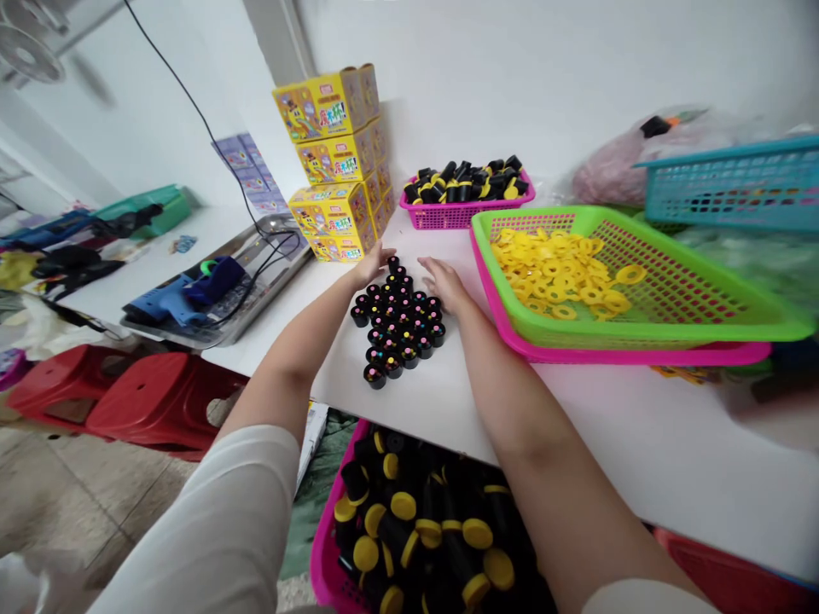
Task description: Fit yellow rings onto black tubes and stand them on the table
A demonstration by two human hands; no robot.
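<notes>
Several small black cylinders with pink, yellow and blue dots on top stand grouped on the white table. My left hand is at the far left edge of the group, its fingers stretched out close to the farthest cylinder. Whether they touch it I cannot tell. At the right edge of the group is my right hand, fingers extended and apart, with nothing in them. Below the table edge, a pink basket is full of black cylinders with yellow ends.
Yellow printed boxes are stacked behind my left hand. A pink basket holds more black-and-yellow cylinders. On the right, a green basket contains yellow rings. A metal tray with blue glue guns lies left, near red stools.
</notes>
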